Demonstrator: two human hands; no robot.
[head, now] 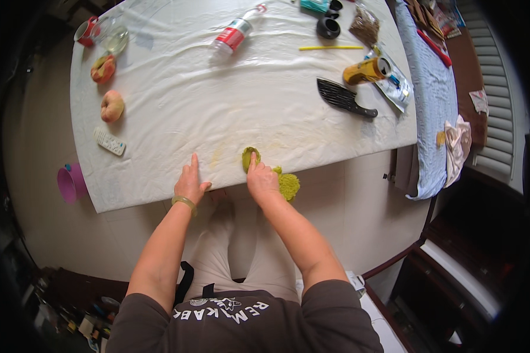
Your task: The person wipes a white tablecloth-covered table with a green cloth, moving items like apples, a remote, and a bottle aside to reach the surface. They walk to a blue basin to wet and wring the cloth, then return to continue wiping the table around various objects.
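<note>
A green fluffy cloth (288,185) is in my right hand (263,180) at the front edge of the table. Part of it lies bunched under my pointing index finger on the white tablecloth (282,97), and the rest hangs past the edge. My left hand (191,180), with a bracelet (184,204) on the wrist, rests at the same edge to the left. Its index finger points forward and its thumb is spread; it holds nothing. Faint yellowish stains (218,152) show on the tablecloth between and beyond my hands.
A black-bladed cleaver (344,98) lies on the right near a yellow can (365,71) and a silver pouch (396,88). At the left are a remote control (109,141), two peaches (112,106) and a glass jug (115,37). A plastic bottle (234,36) lies further back.
</note>
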